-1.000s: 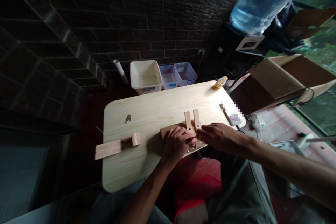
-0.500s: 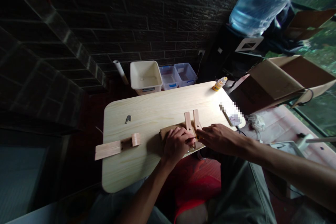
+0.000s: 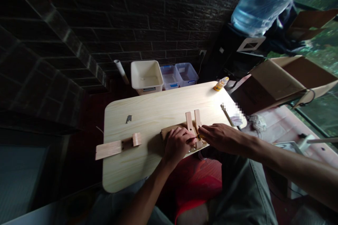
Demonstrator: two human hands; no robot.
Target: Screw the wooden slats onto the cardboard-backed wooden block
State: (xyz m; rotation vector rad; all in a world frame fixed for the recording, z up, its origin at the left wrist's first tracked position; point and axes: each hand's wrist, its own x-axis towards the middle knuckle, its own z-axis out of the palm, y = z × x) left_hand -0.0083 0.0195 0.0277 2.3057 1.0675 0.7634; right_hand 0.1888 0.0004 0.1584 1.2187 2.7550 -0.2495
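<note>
My right hand (image 3: 214,134) is closed around the dark and yellow handle of a screwdriver (image 3: 199,136), whose thin shaft points left. At its tip, my left hand (image 3: 179,139) curls its fingers together; what they pinch is hidden. Under the left hand lies a brown block (image 3: 166,133), possibly cardboard. Two narrow wooden strips with dark holes, a left strip (image 3: 188,117) and a right strip (image 3: 197,115), reach across it past my hands. A short wooden piece (image 3: 199,144) shows just below the screwdriver.
On the light wooden table (image 3: 150,109) lie several dark screws (image 3: 129,119) and wooden slats (image 3: 111,149) overhanging the left edge. A yellow-capped bottle (image 3: 221,83) and a partly blurred phone-like object (image 3: 233,116) are at right. Bins (image 3: 146,77) stand behind; a cardboard box (image 3: 280,77) stands right.
My right hand has turned slightly around the screwdriver handle, and more of the short wooden piece below shows. My left hand stays in place.
</note>
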